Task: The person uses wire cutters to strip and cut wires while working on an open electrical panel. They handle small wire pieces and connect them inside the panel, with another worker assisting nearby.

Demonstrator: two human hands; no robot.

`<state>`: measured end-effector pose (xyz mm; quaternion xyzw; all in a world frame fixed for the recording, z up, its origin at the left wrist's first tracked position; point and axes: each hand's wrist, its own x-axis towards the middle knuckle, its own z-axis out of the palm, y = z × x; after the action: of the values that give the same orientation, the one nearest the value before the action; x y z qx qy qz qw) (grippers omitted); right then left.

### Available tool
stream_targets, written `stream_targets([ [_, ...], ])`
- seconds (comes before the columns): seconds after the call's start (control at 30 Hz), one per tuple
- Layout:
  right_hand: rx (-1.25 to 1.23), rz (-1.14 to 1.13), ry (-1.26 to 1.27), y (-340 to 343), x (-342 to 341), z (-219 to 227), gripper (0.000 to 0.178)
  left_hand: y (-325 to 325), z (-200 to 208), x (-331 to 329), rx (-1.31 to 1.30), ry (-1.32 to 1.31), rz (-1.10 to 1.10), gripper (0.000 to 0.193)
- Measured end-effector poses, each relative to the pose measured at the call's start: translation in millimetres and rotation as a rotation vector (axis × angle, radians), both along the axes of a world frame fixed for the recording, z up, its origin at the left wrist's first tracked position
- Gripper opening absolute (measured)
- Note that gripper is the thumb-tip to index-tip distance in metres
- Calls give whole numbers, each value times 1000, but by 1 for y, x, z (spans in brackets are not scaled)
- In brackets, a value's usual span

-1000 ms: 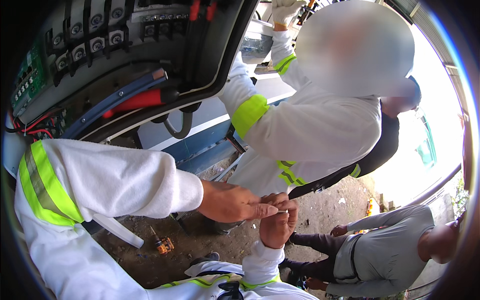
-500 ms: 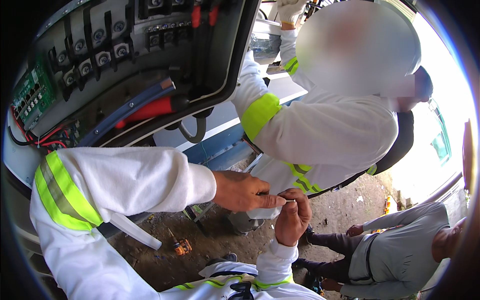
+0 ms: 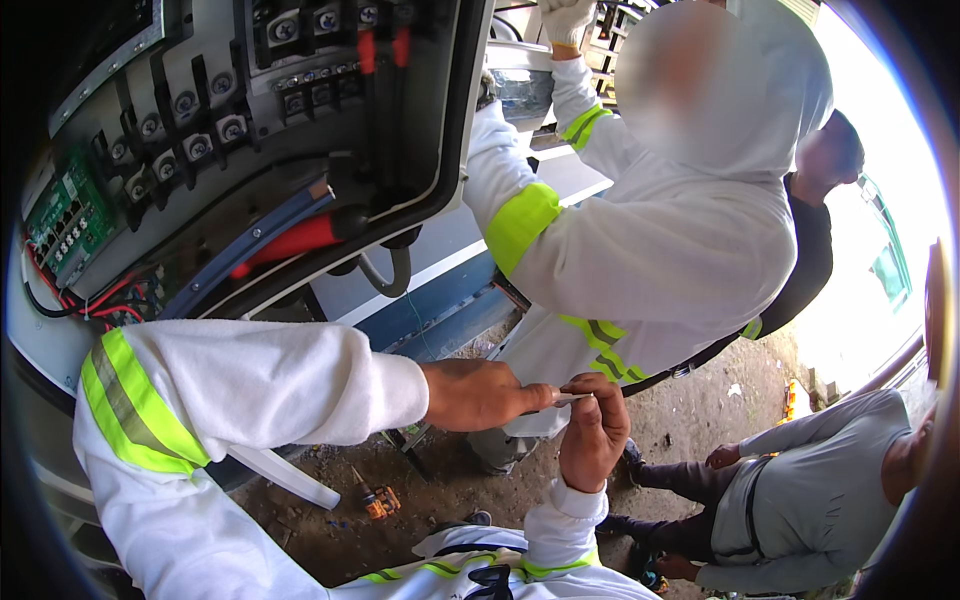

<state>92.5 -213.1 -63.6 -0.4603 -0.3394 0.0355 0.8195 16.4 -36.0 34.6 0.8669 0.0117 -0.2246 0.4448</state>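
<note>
My left hand (image 3: 480, 396) reaches in from the left, closed, with its thumb and fingers pinching one end of a small, thin, pale strip (image 3: 571, 399). The other end meets the bent fingertips of my right hand (image 3: 594, 437), which is also closed in a pinch. Too little of the strip shows to tell its kind. Both hands are close together in the air, in front of a co-worker in a white hooded top (image 3: 660, 245). An open electrical cabinet (image 3: 330, 130) with rows of screw terminals stands above my left forearm.
Inside the cabinet are red-sleeved cables (image 3: 290, 245), a blue bar (image 3: 250, 240) and a green circuit board (image 3: 68, 220). An orange-and-black power drill (image 3: 378, 502) lies on the dirt floor. Another person in a grey shirt (image 3: 815, 490) is at the lower right.
The pale strip shows more between my fingertips, and my left hand has drawn back slightly from the right. The view has shifted a little. The hooded co-worker's head has turned.
</note>
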Motion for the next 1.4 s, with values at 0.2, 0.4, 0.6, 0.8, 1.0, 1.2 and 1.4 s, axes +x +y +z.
stream_targets([
  [0.2,0,-16,12,-2,3,-5,19,-2,1,-2,-62,20,-19,67],
  [0.4,-6,-10,12,-5,2,-5,21,-3,-2,-3,-48,-42,-43,66],
  [0.6,6,-4,-2,-4,2,-4,25,-3,-5,-2,-38,-17,-49,66],
  [0.8,30,13,3,-1,1,-4,30,-2,0,-1,-15,16,-83,66],
  [1.0,24,8,-25,0,1,-7,39,-4,3,-5,-25,-69,-83,64],
  [1.2,34,30,4,1,-1,-9,41,-4,5,-3,54,-31,-88,75],
  [1.4,48,45,28,2,-2,-9,32,-1,-1,-3,28,-55,-51,67],
])
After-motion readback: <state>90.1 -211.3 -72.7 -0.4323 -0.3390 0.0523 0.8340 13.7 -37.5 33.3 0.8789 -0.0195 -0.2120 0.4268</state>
